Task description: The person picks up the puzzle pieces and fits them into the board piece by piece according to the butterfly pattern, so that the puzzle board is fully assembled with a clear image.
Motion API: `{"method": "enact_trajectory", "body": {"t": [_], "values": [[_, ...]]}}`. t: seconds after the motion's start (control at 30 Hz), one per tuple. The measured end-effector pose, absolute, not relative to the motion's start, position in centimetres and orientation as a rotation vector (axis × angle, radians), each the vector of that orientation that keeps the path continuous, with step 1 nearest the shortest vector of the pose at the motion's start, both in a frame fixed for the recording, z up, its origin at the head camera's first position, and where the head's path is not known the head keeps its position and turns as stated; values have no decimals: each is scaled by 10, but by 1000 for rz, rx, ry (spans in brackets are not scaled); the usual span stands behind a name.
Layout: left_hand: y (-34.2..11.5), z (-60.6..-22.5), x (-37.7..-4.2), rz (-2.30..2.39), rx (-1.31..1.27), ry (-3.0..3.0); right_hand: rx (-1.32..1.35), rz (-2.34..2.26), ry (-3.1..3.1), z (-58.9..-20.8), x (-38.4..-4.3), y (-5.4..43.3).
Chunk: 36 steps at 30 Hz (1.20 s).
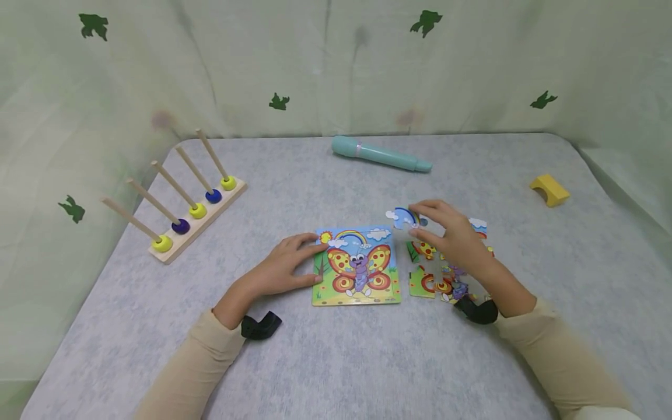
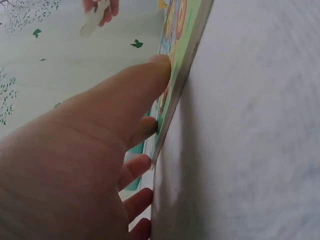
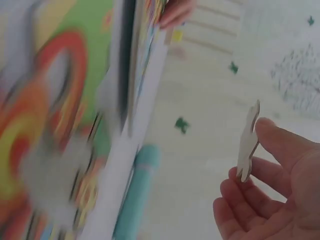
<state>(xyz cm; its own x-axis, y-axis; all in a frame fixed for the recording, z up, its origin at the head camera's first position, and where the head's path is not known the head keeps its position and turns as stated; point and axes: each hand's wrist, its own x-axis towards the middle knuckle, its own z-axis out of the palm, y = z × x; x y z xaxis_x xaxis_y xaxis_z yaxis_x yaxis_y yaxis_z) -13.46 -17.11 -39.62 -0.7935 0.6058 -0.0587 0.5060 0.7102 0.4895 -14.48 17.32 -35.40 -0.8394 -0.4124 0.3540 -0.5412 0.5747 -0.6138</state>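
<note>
The left hand (image 1: 286,262) rests at the left side of a square butterfly puzzle board (image 1: 358,295), thumb and fingers touching its edge and surface. In the left wrist view the thumb (image 2: 142,80) lies against the board's face. Above the table, right of the board's top corner, the right hand (image 1: 454,233) pinches a puzzle piece (image 1: 403,217) with a rainbow and cloud on it. The right wrist view shows this puzzle piece (image 3: 248,142) edge-on between thumb and fingers, its plain back visible. Loose puzzle pieces (image 1: 422,283) lie beneath and beside the right hand, partly hidden by it.
A wooden peg stand (image 1: 196,228) with yellow and blue rings stands at the left. A teal microphone-shaped toy (image 1: 382,155) lies toward the back edge. At the far right sits a yellow arch block (image 1: 549,189). A pale curtain surrounds the grey table (image 1: 336,367).
</note>
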Motion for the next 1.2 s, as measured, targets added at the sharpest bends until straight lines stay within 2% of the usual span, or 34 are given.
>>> {"method": "enact_trajectory", "body": {"t": [0.23, 0.43, 0.83, 1.2], "values": [[-162, -398, -133, 627, 916, 2774, 948, 1162, -2659, -359, -140, 128], [-155, -400, -132, 592, 960, 2783, 938, 1083, -2846, -376, -146, 104], [-151, -396, -134, 522, 989, 2781, 945, 845, -2918, -397, -158, 95], [-143, -387, -141, 323, 1009, 2816, 937, 834, -2908, -395, -159, 88]]}}
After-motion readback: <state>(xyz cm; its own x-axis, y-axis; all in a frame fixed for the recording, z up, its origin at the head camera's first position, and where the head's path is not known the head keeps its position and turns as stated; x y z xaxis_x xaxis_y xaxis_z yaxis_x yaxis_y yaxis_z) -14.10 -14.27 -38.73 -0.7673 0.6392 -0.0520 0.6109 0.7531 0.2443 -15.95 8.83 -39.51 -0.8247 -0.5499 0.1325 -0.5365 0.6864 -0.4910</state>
